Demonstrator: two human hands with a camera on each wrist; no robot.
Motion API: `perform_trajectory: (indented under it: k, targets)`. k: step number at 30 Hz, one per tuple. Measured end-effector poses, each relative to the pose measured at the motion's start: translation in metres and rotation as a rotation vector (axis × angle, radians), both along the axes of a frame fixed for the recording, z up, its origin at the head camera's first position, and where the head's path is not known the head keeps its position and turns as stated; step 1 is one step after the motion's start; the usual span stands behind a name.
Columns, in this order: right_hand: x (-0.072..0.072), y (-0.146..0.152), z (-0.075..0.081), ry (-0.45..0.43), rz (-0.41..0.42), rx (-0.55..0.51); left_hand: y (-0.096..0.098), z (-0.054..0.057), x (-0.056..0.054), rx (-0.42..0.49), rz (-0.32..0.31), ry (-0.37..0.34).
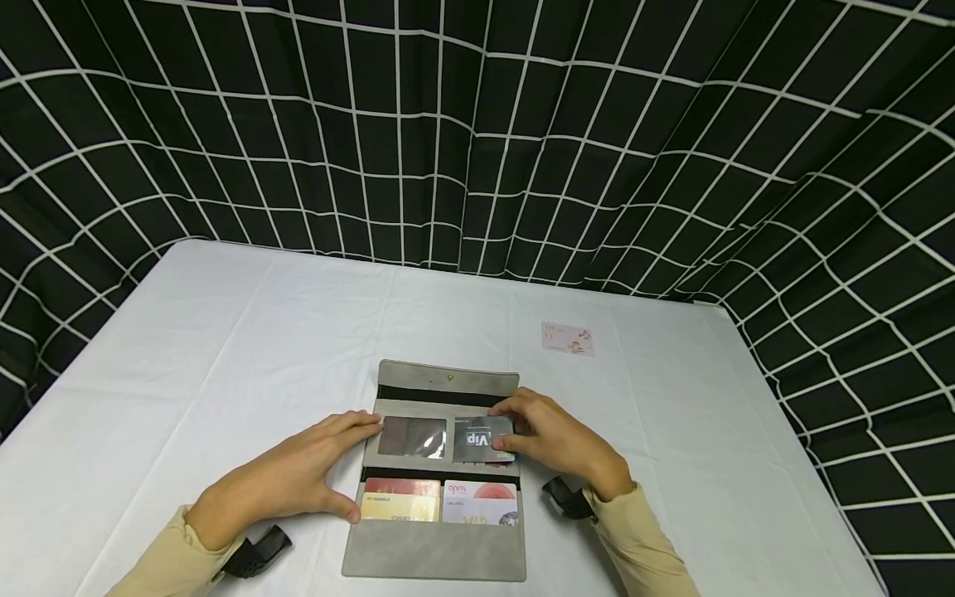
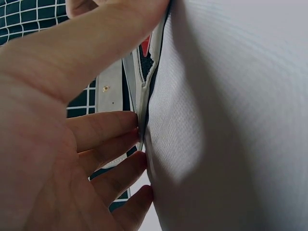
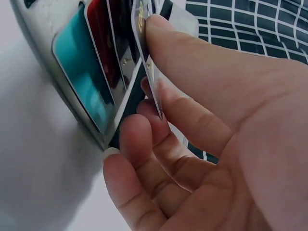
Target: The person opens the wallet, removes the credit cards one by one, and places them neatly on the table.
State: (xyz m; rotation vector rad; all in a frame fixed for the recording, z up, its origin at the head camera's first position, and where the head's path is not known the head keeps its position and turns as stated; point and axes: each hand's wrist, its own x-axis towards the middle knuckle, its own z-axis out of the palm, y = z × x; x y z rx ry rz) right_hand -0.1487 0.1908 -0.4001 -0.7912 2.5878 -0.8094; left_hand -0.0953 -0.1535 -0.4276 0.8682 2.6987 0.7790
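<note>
A grey wallet lies unfolded on the white table. My right hand pinches a dark grey VIP card between thumb and fingers, over the wallet's upper right part. In the right wrist view the card stands edge-on, apart from a teal card and a dark red card in the slots. My left hand rests along the wallet's left edge, fingers extended. To its right is a clear window pocket. A yellow card and a white VIP card sit in the lower slots.
A pale pink card lies on the table beyond the wallet, to the right. The white-covered table is bounded at the back and right by a black curtain with white grid lines.
</note>
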Motion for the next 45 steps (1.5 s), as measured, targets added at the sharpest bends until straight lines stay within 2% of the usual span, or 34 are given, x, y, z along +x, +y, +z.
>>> perform_trajectory:
  k: [8, 15, 29, 37, 45]
  targets:
    - [-0.002, 0.006, 0.003, -0.051, -0.006, -0.018, 0.0, 0.0, 0.001, 0.003, 0.004, 0.001]
    - [-0.004, 0.007, 0.003, -0.155, -0.003, -0.043, 0.0, 0.001, 0.001, 0.007, 0.005, 0.004]
    - [-0.005, 0.013, 0.01, -0.155, -0.036, -0.049, 0.001, 0.0, 0.001, 0.005, 0.01, 0.002]
    - [-0.005, 0.014, 0.011, -0.153, -0.041, -0.105, 0.001, -0.001, 0.0, 0.007, 0.007, 0.009]
    - [-0.007, 0.02, 0.013, -0.109, -0.064, -0.13, -0.001, 0.0, 0.0, 0.007, 0.003, 0.006]
